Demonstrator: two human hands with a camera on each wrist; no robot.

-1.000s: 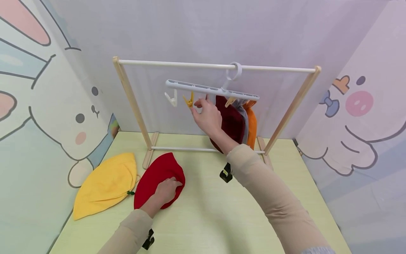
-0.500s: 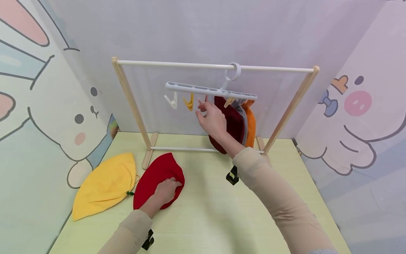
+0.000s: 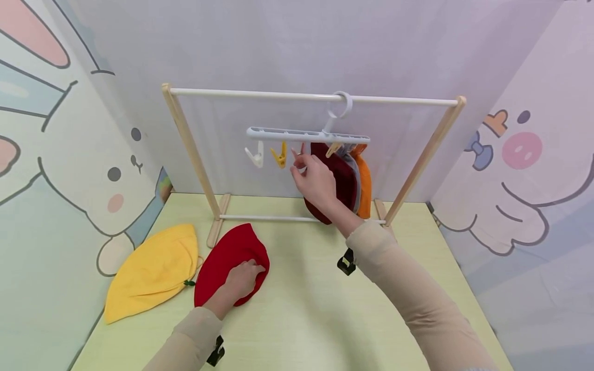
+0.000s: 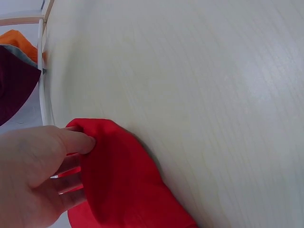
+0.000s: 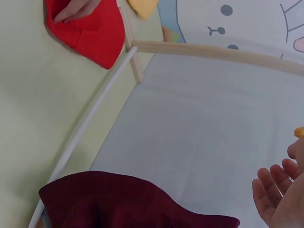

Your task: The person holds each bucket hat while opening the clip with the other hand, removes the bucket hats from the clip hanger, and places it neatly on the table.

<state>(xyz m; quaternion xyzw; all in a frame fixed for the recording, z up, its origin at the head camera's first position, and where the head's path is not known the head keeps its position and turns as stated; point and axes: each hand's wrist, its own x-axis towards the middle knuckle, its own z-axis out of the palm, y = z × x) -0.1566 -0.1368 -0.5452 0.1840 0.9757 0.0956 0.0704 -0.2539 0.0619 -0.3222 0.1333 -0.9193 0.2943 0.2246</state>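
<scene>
A red cloth hat lies on the table, left of the middle. My left hand pinches its edge; in the left wrist view the thumb lies over the brim and the other fingers go behind it. Up at the pale blue hanger, my right hand holds a pink clothespin by its lower end, partly hidden by the fingers. To its left dangle a yellow clothespin and a white clothespin. A maroon hat hangs just behind the right hand.
The hanger hooks over the white rail of a wooden-legged rack. Behind the maroon hat hang a grey one and an orange hat. A yellow hat with a cord lies at the table's left. Cartoon-printed walls surround the table.
My right hand has moved slightly right and down, from beside the yellow clothespin to the pink one. The hanger has swung, its left end lower now. My left hand keeps its place on the red hat.
</scene>
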